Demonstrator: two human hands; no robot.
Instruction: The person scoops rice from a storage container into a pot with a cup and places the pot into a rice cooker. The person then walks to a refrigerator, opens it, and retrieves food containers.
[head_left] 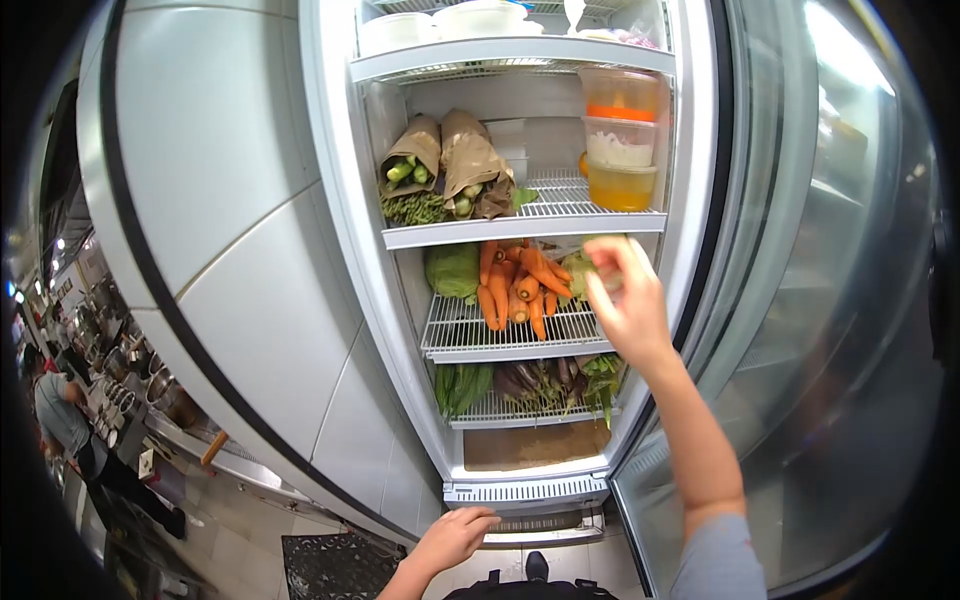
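Observation:
My right hand is raised at the right side of an open upright fridge, in front of the middle shelf. Its fingers are bent, thumb and index apart, near a pale green vegetable; nothing shows in its grasp. Left of it, orange carrots lie in a pile beside a green cabbage. Low down, at the fridge's base, my left hand hangs palm down, fingers stretched out and holding nothing. Above, paper-wrapped vegetables and stacked plastic tubs occupy a shelf.
Long green vegetables and dark purple ones lie on the lower shelf. The glass door stands open on the right. A tiled wall is at the left. Beyond it, a person stands by a cooking counter. A black mat covers some floor.

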